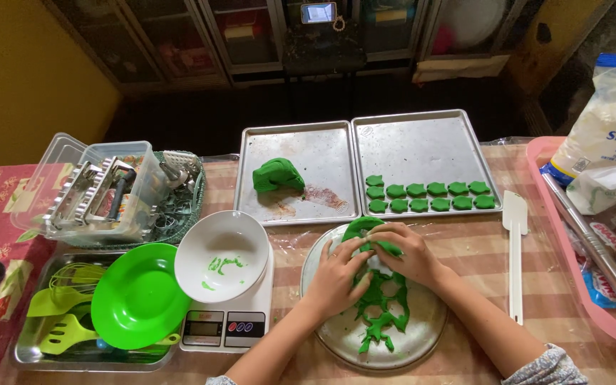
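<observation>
Both hands, left hand (336,274) and right hand (404,253), press together on green dough (379,299) in the round tray (422,331) (cut shapes (429,196) at one o'clock).

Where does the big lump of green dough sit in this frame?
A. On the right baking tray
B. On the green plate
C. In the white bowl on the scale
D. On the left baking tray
D: the dough lump lies on the left baking tray, while the right baking tray holds only two rows of cut dough shapes.

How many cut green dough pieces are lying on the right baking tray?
11, all on the right baking tray: cut green dough pieces in two rows near its front edge, five behind and six in front. None seem hidden.
</observation>
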